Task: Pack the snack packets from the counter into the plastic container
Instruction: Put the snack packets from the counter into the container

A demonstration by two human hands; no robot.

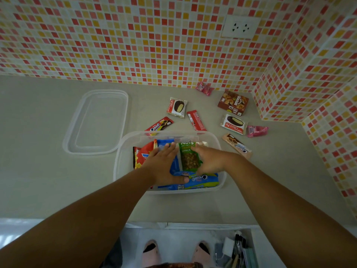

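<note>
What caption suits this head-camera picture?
Both hands, left and right, press snack packets into the plastic container; more packets wait on the counter.

Clear plastic container (222,182) (glossy packets (188,157))
</note>
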